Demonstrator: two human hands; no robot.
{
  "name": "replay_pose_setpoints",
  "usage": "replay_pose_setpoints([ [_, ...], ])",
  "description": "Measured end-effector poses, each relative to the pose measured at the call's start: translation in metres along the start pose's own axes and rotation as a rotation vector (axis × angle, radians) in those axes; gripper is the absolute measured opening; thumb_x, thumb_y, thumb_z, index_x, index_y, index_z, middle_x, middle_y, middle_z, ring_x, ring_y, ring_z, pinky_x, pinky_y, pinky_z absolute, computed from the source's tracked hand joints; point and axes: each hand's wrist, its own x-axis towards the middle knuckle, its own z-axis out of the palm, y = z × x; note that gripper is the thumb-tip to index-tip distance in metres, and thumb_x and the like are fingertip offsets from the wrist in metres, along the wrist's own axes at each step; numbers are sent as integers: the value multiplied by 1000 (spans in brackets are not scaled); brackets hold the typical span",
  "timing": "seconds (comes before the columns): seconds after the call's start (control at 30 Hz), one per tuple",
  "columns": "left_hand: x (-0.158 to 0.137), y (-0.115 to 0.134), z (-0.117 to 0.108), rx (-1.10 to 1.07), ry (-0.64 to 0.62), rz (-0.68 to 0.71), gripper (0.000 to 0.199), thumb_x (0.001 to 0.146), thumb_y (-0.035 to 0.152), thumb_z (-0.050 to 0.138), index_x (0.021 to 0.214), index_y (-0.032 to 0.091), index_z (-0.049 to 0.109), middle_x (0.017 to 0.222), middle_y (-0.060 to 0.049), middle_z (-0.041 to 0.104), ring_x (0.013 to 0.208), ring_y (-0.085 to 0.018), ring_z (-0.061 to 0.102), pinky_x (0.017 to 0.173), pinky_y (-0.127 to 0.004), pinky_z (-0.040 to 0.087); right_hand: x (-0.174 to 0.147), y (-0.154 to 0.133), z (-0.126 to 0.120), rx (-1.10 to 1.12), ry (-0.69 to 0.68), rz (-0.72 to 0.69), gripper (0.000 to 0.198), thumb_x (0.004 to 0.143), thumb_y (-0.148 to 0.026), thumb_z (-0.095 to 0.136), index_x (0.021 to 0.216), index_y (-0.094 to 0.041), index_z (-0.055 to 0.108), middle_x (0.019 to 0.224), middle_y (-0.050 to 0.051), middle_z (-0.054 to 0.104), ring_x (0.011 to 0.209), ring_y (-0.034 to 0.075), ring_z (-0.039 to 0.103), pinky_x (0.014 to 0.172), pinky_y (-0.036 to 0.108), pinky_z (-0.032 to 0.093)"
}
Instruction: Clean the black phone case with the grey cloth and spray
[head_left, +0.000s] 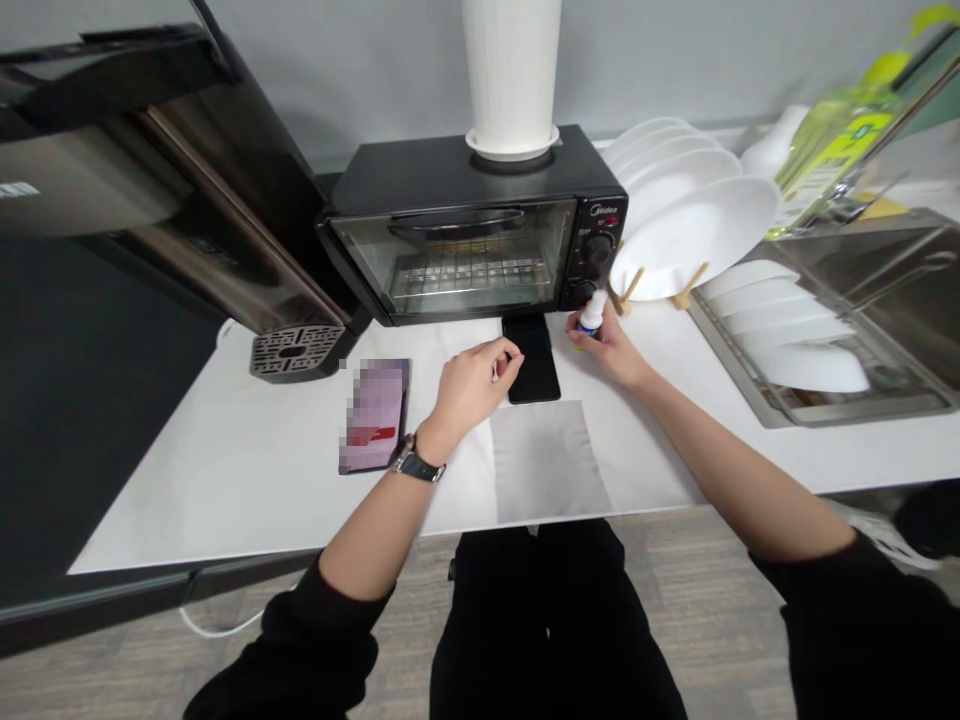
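My right hand (618,350) is wrapped around a small spray bottle (592,314) with a white top and a blue label, held upright just before the toaster oven's knobs. My left hand (472,386) is closed, its fingers curled in toward the thumb at the left edge of a black phone (535,365). Whatever those fingers hold, if anything, is hidden. The phone lies flat on the white counter, dark side up. Just in front of it a grey cloth (551,465) is spread out. Left of my left wrist lies a second phone or tablet (381,415) with a partly blurred, pinkish screen.
A black toaster oven (450,178) stands behind, carrying a white pot (514,75). On the left is a dark drinks machine (225,230). White plates (694,235) stand in a wooden rack at right, beside a sink (780,420) with bowls and a yellow-green pump bottle (832,150).
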Motion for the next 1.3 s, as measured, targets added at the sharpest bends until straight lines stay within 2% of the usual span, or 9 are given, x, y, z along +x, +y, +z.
replay_pose_setpoints([
  [0.2, -11, -8, 1, 56, 20, -41, 9, 103, 29, 60, 101, 25, 68, 97, 1, 67, 75, -15, 62, 73, -30, 47, -18, 3, -12, -74, 204, 39, 64, 74, -53, 76, 121, -30, 38, 122, 8, 56, 112, 27, 61, 95, 47, 54],
  [0.37, -12, -10, 20, 134, 20, -86, 34, 99, 47, 68, 117, 19, 62, 113, -9, 67, 106, -28, 65, 95, -41, 51, -71, -4, -29, -143, 421, 89, 48, 85, -50, 68, 117, -31, 37, 113, 5, 54, 96, 24, 61, 90, 48, 55],
  [0.5, -8, -9, 31, 188, -40, -85, 64, 92, 59, 74, 133, 14, 55, 127, -16, 64, 119, -36, 60, 103, -50, 49, -80, -5, -23, -182, 387, 87, 58, 80, -50, 75, 122, -30, 42, 127, 9, 58, 99, 25, 64, 89, 48, 56],
  [0.6, -4, -16, 26, 167, -80, -81, 64, 91, 49, 78, 140, 16, 53, 129, -15, 64, 119, -35, 62, 106, -50, 50, -57, -1, -18, -215, 344, 88, 70, 74, -55, 79, 129, -26, 48, 140, 15, 59, 103, 28, 65, 87, 48, 56],
  [0.77, -1, -32, 10, 115, -104, -82, 54, 97, 23, 64, 148, 20, 49, 136, -11, 67, 127, -30, 59, 115, -47, 47, -24, 4, -17, -242, 258, 112, 45, 80, -61, 73, 102, -22, 64, 97, 8, 72, 84, 25, 66, 77, 43, 55],
  [0.9, 0, -31, 10, 135, -104, -89, 74, 93, 45, 74, 155, 17, 45, 150, -16, 59, 137, -38, 50, 119, -54, 42, -19, 6, -14, -223, 224, 117, 46, 77, -61, 75, 100, -22, 64, 94, 7, 72, 79, 23, 66, 75, 41, 55],
  [0.97, 2, -29, 13, 161, -121, -70, 89, 85, 52, 82, 157, 16, 43, 154, -18, 55, 139, -40, 48, 119, -54, 42, -22, 5, -13, -206, 238, 112, 54, 72, -57, 80, 110, -23, 63, 107, 9, 73, 87, 25, 68, 79, 42, 57],
  [1.1, 5, -26, 6, 173, -128, -61, 85, 83, 41, 84, 154, 13, 47, 140, -18, 59, 132, -37, 55, 118, -51, 45, -46, -11, -15, -172, 345, 87, 64, 77, -52, 76, 130, -25, 52, 138, 15, 61, 109, 27, 66, 89, 45, 58],
  [1.3, -25, -10, -29, 225, -123, 117, 76, 80, 25, 80, 149, 14, 50, 136, -17, 57, 125, -36, 60, 113, -48, 50, -92, -47, -10, -108, 259, 47, 29, 96, -53, 63, 105, -25, 66, 112, 8, 73, 104, 25, 69, 96, 45, 56],
])
